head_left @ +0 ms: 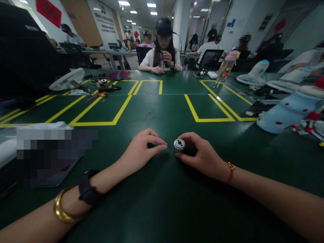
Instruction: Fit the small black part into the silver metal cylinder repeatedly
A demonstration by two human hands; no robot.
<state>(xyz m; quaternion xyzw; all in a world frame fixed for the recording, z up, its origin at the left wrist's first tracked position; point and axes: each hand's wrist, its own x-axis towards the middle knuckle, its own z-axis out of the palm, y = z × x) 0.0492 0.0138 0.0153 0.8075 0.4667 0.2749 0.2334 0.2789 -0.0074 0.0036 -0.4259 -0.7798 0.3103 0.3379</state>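
Note:
A short silver metal cylinder (179, 145) stands upright on the green tabletop, its top face showing a dark center hole and smaller dark holes. My right hand (199, 152) grips it from the right, thumb in front and fingers behind. To its left, my left hand (141, 146) is closed in a pinch, with thumb and forefinger tips drawn together a little apart from the cylinder. Whatever may be between those fingertips is too small to make out.
Yellow tape lines (93, 124) mark the green table (157, 114). A dark tablet-like slab (58, 179) lies at left. Loose wires (97, 96) and a white fan (68, 80) are farther back. A blue cup (283, 113) and a bottle (226, 67) stand right. A person (162, 50) sits opposite.

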